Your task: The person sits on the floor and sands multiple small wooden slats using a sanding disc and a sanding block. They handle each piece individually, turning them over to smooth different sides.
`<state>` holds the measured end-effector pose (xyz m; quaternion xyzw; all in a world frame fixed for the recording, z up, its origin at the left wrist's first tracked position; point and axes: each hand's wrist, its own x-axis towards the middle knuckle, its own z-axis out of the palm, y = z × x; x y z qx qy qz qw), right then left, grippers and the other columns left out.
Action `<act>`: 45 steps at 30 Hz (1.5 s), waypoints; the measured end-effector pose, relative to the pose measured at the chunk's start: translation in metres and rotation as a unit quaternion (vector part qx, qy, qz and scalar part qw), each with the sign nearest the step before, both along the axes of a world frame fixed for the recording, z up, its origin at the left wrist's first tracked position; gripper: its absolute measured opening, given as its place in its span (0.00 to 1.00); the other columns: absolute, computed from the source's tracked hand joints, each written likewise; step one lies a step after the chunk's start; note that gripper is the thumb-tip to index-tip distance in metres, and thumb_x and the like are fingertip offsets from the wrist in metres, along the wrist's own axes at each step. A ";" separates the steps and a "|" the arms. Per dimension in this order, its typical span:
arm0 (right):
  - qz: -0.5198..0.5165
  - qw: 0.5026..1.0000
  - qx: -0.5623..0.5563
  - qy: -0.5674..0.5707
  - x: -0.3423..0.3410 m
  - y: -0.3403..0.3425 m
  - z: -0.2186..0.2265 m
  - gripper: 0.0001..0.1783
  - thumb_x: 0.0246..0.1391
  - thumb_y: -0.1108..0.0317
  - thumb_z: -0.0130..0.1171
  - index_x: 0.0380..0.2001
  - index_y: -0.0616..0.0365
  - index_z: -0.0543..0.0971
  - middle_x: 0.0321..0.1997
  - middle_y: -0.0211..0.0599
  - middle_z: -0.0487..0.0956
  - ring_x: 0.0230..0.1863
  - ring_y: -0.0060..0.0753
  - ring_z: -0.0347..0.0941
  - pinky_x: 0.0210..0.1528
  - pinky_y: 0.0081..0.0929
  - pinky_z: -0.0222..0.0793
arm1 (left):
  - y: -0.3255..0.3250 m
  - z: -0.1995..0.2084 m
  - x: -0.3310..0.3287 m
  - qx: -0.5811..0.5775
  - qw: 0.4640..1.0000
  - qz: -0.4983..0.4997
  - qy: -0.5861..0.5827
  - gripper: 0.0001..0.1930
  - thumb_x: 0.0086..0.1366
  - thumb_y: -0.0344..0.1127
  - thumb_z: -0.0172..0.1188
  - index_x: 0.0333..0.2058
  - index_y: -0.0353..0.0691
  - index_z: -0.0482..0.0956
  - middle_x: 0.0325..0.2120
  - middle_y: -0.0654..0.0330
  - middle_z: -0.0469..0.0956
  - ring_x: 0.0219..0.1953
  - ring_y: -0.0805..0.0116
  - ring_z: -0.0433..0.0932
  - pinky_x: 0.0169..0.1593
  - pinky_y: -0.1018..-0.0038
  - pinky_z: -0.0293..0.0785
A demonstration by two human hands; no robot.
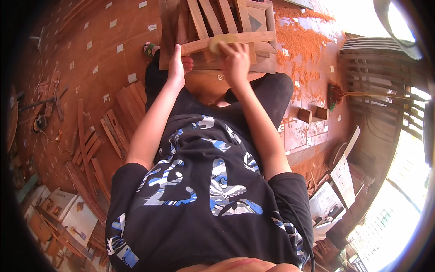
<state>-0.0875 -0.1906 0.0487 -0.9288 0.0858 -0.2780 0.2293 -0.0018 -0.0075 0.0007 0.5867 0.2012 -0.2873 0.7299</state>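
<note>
In front of me a wooden slatted frame (229, 20) rests on a wooden surface (264, 67). Its near edge is a long, slightly curved wooden rail (198, 46). My left hand (177, 68) is closed at the rail's left end, thumb up along the outside and fingers curled below. A round tan pad (219, 42), possibly a sanding disc, lies on top of the rail near its middle. My right hand (235, 58) presses on that pad with bent fingers; motion blurs it a little, and the pad's underside is hidden.
Orange sawdust (299, 38) is spread over the tiled floor at right. A broom (337, 94) and a small wooden box (312, 114) lie there, beside a slatted wooden rack (374, 68). Wooden boards (115, 131) lie at left. A sandalled foot (151, 48) shows beyond my left hand.
</note>
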 end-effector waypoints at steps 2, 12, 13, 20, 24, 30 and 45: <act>0.087 0.996 -0.013 0.016 0.004 0.024 -0.001 0.26 0.37 0.75 0.66 0.46 0.47 0.86 0.43 0.35 0.82 0.52 0.47 0.74 0.53 0.41 0.76 | 0.000 -0.001 0.001 -0.003 1.000 0.002 0.003 0.33 0.68 0.72 0.52 0.31 0.43 0.77 0.20 0.64 0.76 0.22 0.73 0.76 0.29 0.76 0.73; -0.037 0.999 0.013 -0.038 0.007 -0.015 -0.004 0.25 0.37 0.78 0.62 0.42 0.47 0.89 0.39 0.35 0.84 0.46 0.47 0.76 0.51 0.39 0.76 | 0.002 0.000 0.003 0.025 0.999 -0.012 -0.017 0.32 0.69 0.70 0.54 0.32 0.42 0.79 0.20 0.65 0.76 0.22 0.74 0.76 0.29 0.77 0.73; -0.061 0.998 0.006 -0.034 0.005 -0.027 -0.005 0.25 0.38 0.78 0.61 0.42 0.48 0.89 0.39 0.35 0.84 0.46 0.47 0.76 0.52 0.39 0.76 | 0.002 -0.001 0.002 0.021 1.000 -0.012 -0.020 0.31 0.69 0.69 0.54 0.31 0.42 0.79 0.20 0.65 0.76 0.22 0.74 0.76 0.29 0.78 0.73; -0.131 0.991 -0.003 -0.032 -0.001 -0.024 -0.006 0.21 0.42 0.75 0.63 0.42 0.48 0.87 0.39 0.38 0.83 0.48 0.49 0.74 0.52 0.42 0.74 | 0.001 0.000 0.000 0.005 1.000 -0.004 -0.024 0.31 0.69 0.69 0.55 0.31 0.43 0.78 0.21 0.65 0.77 0.22 0.75 0.76 0.29 0.77 0.73; 0.080 0.995 -0.056 0.005 -0.002 0.032 -0.008 0.24 0.43 0.74 0.62 0.47 0.44 0.84 0.44 0.34 0.80 0.51 0.44 0.73 0.51 0.41 0.74 | 0.002 -0.002 0.000 -0.011 1.000 -0.009 0.007 0.30 0.69 0.69 0.55 0.31 0.43 0.78 0.22 0.64 0.77 0.23 0.74 0.77 0.30 0.77 0.74; -0.014 0.999 -0.036 -0.012 0.012 -0.011 -0.012 0.19 0.42 0.74 0.62 0.41 0.47 0.86 0.41 0.38 0.81 0.50 0.47 0.74 0.51 0.41 0.73 | 0.004 -0.005 0.004 0.014 0.999 -0.008 -0.028 0.29 0.68 0.68 0.56 0.30 0.44 0.78 0.21 0.65 0.78 0.23 0.74 0.77 0.30 0.77 0.74; 0.131 0.989 -0.059 0.019 0.002 0.054 -0.013 0.22 0.40 0.59 0.68 0.44 0.47 0.83 0.43 0.32 0.78 0.54 0.43 0.72 0.51 0.40 0.69 | -0.009 0.018 -0.007 -0.035 0.999 0.013 -0.009 0.32 0.68 0.71 0.53 0.38 0.42 0.80 0.26 0.63 0.80 0.28 0.73 0.79 0.34 0.75 0.73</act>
